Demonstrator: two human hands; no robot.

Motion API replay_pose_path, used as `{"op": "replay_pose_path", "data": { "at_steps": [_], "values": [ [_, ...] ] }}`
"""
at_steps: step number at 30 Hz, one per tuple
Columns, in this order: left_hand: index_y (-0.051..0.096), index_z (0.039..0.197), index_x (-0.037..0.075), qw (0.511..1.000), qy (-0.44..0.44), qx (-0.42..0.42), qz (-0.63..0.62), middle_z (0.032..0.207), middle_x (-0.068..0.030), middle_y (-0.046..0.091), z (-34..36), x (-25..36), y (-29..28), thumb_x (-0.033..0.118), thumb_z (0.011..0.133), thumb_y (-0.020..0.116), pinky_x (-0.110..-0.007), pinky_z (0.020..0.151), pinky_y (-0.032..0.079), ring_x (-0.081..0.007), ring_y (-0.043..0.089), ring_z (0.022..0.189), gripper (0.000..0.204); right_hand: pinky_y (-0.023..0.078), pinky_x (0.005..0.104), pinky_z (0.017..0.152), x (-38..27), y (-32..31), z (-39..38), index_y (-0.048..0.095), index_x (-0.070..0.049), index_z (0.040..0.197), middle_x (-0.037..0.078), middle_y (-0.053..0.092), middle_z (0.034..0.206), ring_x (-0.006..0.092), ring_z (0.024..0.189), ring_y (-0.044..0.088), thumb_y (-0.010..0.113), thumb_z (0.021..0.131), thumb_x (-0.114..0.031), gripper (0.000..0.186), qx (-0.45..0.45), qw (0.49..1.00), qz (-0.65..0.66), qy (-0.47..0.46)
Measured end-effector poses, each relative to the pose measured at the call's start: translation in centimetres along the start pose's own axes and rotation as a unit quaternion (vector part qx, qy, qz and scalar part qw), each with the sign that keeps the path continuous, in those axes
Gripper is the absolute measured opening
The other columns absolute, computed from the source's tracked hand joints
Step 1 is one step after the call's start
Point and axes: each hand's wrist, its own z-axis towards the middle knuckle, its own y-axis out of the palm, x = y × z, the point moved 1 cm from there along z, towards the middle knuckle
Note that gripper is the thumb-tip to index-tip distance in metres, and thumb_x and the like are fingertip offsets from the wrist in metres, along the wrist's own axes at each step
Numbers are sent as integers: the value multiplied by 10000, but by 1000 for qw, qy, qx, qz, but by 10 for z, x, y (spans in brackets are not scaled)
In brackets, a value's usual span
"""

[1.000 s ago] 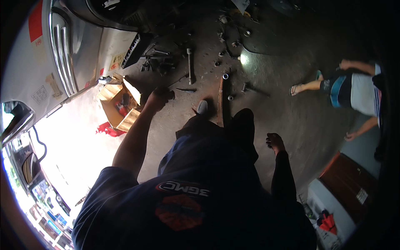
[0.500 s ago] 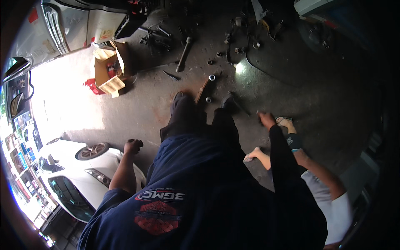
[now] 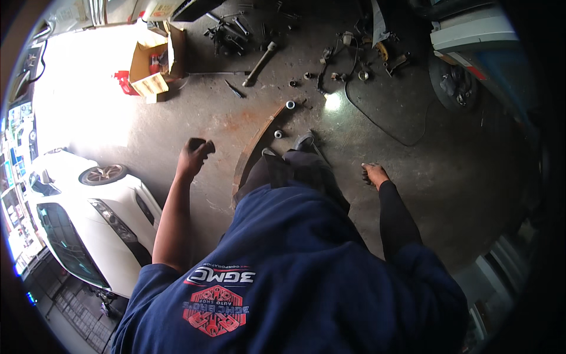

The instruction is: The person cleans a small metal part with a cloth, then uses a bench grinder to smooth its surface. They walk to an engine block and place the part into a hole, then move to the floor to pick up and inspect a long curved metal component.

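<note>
My left hand (image 3: 196, 156) hangs over the floor on the left, fingers bent and a little apart, darkened at the tips. I see nothing held in it. My right hand (image 3: 375, 174) hangs on the right below a dark sleeve, its fingers loosely curled and somewhat apart, also with nothing visible in them. Neither hand touches anything. Between them, by my feet, a long curved rusty metal strip (image 3: 250, 153) lies on the floor. Two short pale-ended cylindrical parts, one at its far end (image 3: 290, 105) and one beside it (image 3: 279, 134), are close by.
Farther out lie a long metal bar (image 3: 259, 64), several wrenches (image 3: 240, 25), a lit lamp (image 3: 333, 101) with its cable (image 3: 377, 121), and loose parts. An open cardboard box (image 3: 145, 66) stands left beside a red container (image 3: 124, 82). A white car (image 3: 127, 236) is at left.
My feet and body have shifted on the floor. My left hand has risen in view; my right hand's fingers have curled more. The other person at right is out of view.
</note>
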Motion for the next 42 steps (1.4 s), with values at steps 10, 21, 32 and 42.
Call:
{"op": "replay_pose_path", "data": {
  "at_steps": [10,21,32,42],
  "values": [
    [680,1222,-18,981,-172,50,-72,954,-94,776,-42,-102,65,277,1005,690,-307,677,555,-149,689,760,366,524,325,667,-35,-39,36,711,-61,1047,9,697,860,124,744,652,691,1036,-331,271,-23,995,-60,-82],
    [687,1213,-10,908,-321,205,-176,930,-140,772,-110,-113,230,256,954,764,-338,711,584,-179,722,778,379,547,364,810,-199,-23,170,737,-25,1067,88,729,906,205,862,692,731,995,-351,334,-45,861,-444,-246],
    [651,1226,-39,958,-194,64,-202,1129,-297,748,-49,-10,353,361,946,770,-463,959,570,-420,741,1102,503,564,436,1019,-202,140,42,590,-6,1437,227,687,1333,324,1159,715,846,860,-417,754,-422,662,-476,-396],
    [581,1277,-55,974,-107,6,-202,1108,-289,743,-2,-57,311,384,982,767,-444,933,579,-364,759,1064,560,552,512,1006,-185,228,25,633,11,1316,271,682,1261,443,1199,662,774,886,-326,564,-329,595,-518,-520]
  ]
}}
